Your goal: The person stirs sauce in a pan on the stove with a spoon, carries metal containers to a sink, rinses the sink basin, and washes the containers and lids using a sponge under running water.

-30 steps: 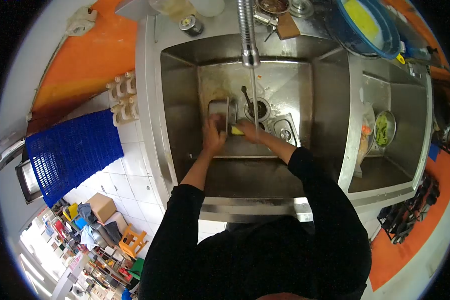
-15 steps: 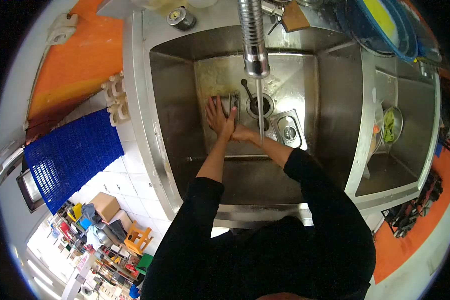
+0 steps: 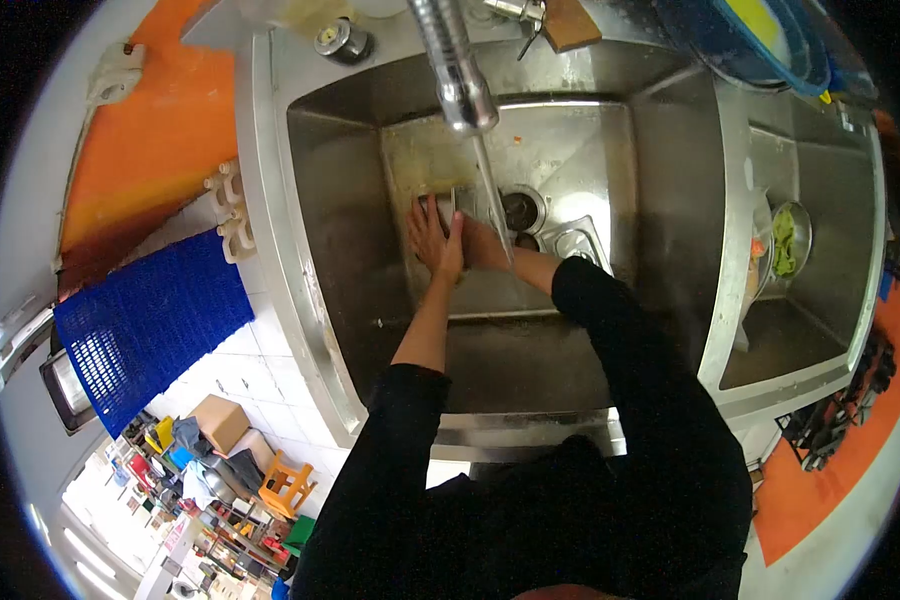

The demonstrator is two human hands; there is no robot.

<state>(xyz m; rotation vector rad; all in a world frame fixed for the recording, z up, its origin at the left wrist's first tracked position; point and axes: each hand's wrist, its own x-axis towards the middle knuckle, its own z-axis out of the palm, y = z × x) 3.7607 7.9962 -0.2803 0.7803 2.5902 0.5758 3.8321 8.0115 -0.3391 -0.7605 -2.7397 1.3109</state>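
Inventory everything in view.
Large basin: 1, grey, centre
Spout: 1, silver, above it
Metal container: 1, silver, in large basin
Drain: 1, dark, basin floor
Lid: 1, silver, right of drain
Small basin: 1, grey, right
Bowl: 1, silver, in small basin
Tub: 1, blue, top right
Block: 1, brown, behind basin
Canister: 1, silver, top left
Mat: 1, blue, left
Box: 1, brown, lower left
Stool: 1, orange, lower left
Other clutter: uncounted, mixed, lower left
Sleeves: 2, black, bottom
Left hand: 1, bare, against container
Right hand: 1, bare, beside left
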